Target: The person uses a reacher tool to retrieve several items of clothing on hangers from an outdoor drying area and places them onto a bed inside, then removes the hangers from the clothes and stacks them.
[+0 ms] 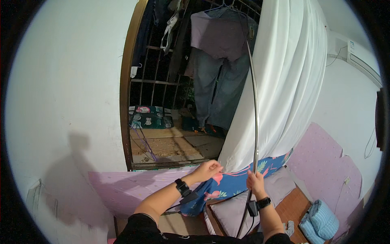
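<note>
My right hand grips a long, shiny metal pole. The pole runs up in front of the white curtain, and its thin upper part reaches hanging clothes near a hanger. Below the fist, its lower part passes down beside my right forearm. My left hand is raised at the window sill, fingers curled, close to the curtain's lower edge. Whether those fingers pinch any cloth cannot be made out. A mauve top and blue jeans hang in the window opening, left of the pole.
Metal window bars stand behind the clothes. Beneath the curtain are a blue flamingo-patterned cloth and pillows. A folded light-blue quilt lies on the brown mat. An air conditioner is mounted high on the right wall.
</note>
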Tool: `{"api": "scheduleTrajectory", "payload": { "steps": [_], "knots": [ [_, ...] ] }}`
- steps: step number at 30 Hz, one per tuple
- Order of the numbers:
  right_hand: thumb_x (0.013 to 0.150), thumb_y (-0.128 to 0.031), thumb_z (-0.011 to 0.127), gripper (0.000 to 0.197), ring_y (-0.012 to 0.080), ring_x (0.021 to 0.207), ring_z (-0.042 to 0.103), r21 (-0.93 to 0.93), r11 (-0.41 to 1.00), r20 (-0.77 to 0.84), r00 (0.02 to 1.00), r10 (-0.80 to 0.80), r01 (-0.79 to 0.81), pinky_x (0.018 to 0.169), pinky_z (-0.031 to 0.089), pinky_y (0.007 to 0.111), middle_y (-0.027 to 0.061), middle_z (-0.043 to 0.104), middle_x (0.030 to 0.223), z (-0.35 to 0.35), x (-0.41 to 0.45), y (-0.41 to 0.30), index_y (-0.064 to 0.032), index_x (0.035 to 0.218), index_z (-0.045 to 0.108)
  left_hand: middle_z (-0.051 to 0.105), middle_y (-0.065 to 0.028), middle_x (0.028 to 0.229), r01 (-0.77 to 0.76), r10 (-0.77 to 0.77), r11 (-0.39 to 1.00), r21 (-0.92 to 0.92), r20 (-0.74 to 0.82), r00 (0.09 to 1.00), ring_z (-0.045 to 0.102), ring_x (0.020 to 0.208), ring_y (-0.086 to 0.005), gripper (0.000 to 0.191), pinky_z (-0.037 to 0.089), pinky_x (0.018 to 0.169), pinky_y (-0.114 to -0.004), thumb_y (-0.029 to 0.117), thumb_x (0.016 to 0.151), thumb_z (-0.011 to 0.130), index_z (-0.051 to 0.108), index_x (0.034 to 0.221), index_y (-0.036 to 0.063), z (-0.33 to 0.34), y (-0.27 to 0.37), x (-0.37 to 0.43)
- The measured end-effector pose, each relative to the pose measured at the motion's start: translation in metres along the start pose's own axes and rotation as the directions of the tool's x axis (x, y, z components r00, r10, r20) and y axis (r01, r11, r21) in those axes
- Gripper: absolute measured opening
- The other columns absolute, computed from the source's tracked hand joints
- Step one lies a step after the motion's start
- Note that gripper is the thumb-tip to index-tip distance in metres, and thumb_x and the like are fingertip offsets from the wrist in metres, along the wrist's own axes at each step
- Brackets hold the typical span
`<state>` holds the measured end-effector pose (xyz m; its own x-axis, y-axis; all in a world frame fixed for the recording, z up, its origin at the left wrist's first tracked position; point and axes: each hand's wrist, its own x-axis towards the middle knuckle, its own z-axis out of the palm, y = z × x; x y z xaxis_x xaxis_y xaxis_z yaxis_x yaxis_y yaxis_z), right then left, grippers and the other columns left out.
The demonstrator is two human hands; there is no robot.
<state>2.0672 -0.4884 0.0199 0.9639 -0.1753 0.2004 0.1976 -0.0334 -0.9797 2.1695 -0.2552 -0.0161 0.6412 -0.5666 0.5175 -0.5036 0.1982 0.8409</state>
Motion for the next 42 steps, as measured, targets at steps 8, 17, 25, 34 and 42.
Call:
{"api": "scheduleTrajectory", "payload": {
  "steps": [8,17,25,34,42],
  "knots": [
    [0.084,-0.017,0.056,0.028,0.0062,0.035,0.036,-0.154,0.986,-0.120,0.990,-0.081,0.062,0.032,0.027,0.021,-0.0027,0.039,0.046,-0.035,-0.086,0.059,-0.0083,0.062,0.041,0.055,-0.0096,0.098,-0.023,0.029,0.990,-0.141,0.036,0.999,0.057,0.085,-0.0146,0.036,0.047,0.068,-0.024,0.020,0.089,0.047,0.038,0.117,-0.0022,0.031,0.077,0.055],
    [0.081,-0.014,0.059,0.031,0.0053,0.039,0.039,-0.203,0.979,-0.171,0.984,-0.044,0.009,0.036,0.030,0.021,-0.0023,0.042,0.046,-0.058,-0.171,0.110,-0.0092,0.057,0.039,0.056,-0.0154,0.102,-0.128,0.149,0.968,-0.215,0.086,0.985,0.058,0.088,-0.0185,0.045,0.047,0.070,-0.028,0.023,0.092,0.040,0.022,0.129,0.0041,0.078,0.141,0.098],
    [0.079,-0.012,0.060,0.033,0.0047,0.043,0.038,-0.253,0.960,-0.117,0.982,-0.151,0.118,0.039,0.031,0.022,-0.0022,0.043,0.047,-0.095,-0.212,0.109,-0.0068,0.053,0.038,0.058,-0.0165,0.095,-0.186,0.191,0.956,-0.228,0.000,0.982,0.059,0.084,-0.0199,0.023,0.047,0.072,-0.028,0.018,0.093,0.036,0.038,0.108,0.0022,0.125,0.189,0.089],
    [0.080,-0.009,0.058,0.034,0.0040,0.042,0.037,-0.152,0.967,-0.022,0.978,-0.209,0.203,0.038,0.028,0.021,-0.0027,0.043,0.047,-0.103,-0.218,0.068,-0.0083,0.054,0.036,0.056,-0.0199,0.096,-0.282,0.279,0.959,-0.043,-0.061,0.958,0.061,0.080,-0.0234,0.028,0.050,0.067,-0.028,0.015,0.090,0.042,0.032,0.110,-0.0029,0.172,0.287,0.087],
    [0.076,-0.011,0.063,0.032,0.0083,0.047,0.031,-0.209,0.929,-0.047,0.946,-0.321,0.305,0.042,0.029,0.026,0.0017,0.034,0.047,-0.120,-0.270,0.086,-0.0030,0.056,0.038,0.051,-0.0206,0.095,-0.264,0.234,0.962,-0.077,-0.277,0.932,0.060,0.081,-0.0271,0.023,0.053,0.066,-0.036,0.013,0.089,0.041,0.033,0.104,-0.0029,0.209,0.343,0.052]
  ]
}}
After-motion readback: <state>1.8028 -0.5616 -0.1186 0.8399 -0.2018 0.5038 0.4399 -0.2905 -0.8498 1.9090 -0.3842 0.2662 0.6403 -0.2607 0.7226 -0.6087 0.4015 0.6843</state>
